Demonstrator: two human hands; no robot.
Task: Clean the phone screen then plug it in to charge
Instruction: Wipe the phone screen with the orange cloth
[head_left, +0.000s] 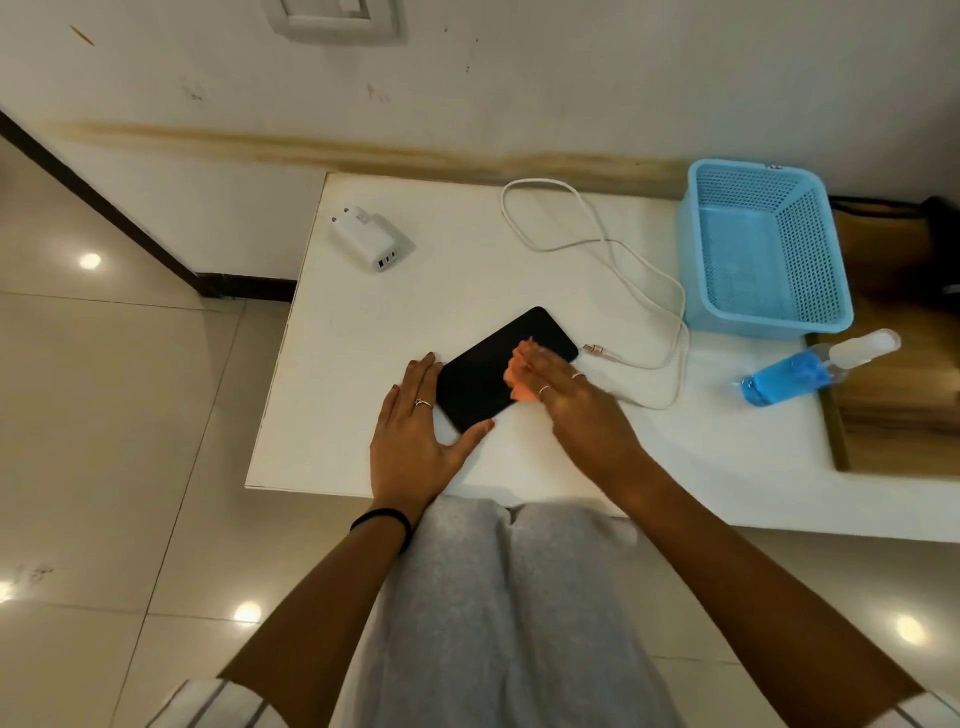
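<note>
A black phone (485, 371) lies screen-up and slanted on the white table (363, 332). My left hand (415, 431) lies flat beside its near-left end, with fingers and thumb touching the phone's edges. With straight fingers, my right hand (576, 400) presses an orange cloth (517, 374) onto the screen's right part. A white cable (608, 244) loops across the table behind the phone, its plug end (597, 351) just right of the phone. Further back on the left lies a white charger adapter (366, 239). A wall socket plate (332, 15) shows at the top edge.
A light blue mesh basket (810, 249) stands at the table's back right. A spray bottle of blue liquid (810, 371) lies on its side in front of it. A wooden surface (893, 415) adjoins the table on the right. My grey-clad knees touch the table's near edge.
</note>
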